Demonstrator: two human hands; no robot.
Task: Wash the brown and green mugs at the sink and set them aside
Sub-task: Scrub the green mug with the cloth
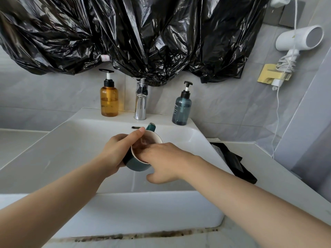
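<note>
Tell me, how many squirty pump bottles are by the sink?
2. The amber plastic pump bottle stands on the white ceramic sink's back ledge, left of the chrome tap; the dark blue plastic pump bottle stands right of it. No other shows.

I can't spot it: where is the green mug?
Head view, centre: the green mug is held over the sink by the left hand, with the right hand reaching inside it, in front of the tap.
</note>
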